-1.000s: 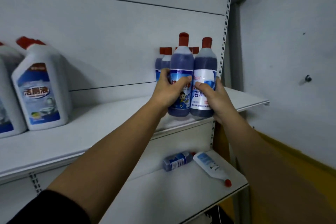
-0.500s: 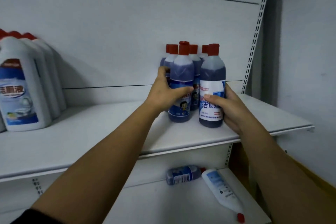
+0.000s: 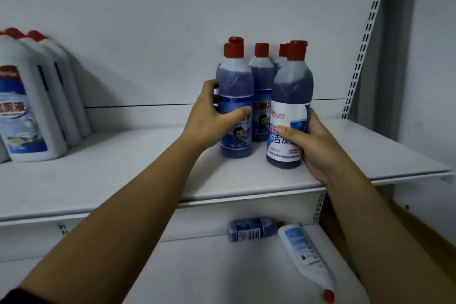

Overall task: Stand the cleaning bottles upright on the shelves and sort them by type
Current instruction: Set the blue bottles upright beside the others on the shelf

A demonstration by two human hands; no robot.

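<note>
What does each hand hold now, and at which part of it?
The left hand grips the cartoon-label bottle around its labelled middle. The right hand grips the white-label bottle around its lower body, over the label.

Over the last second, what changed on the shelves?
Both held bottles went from raised at the front edge to standing on the upper shelf by the blue group: cartoon-label bottle in the left hand, white-label bottle in the right hand. Neither hand let go. Unchanged: blue bottle and white bottle lying on the lower shelf, white jugs upright at left.
</note>
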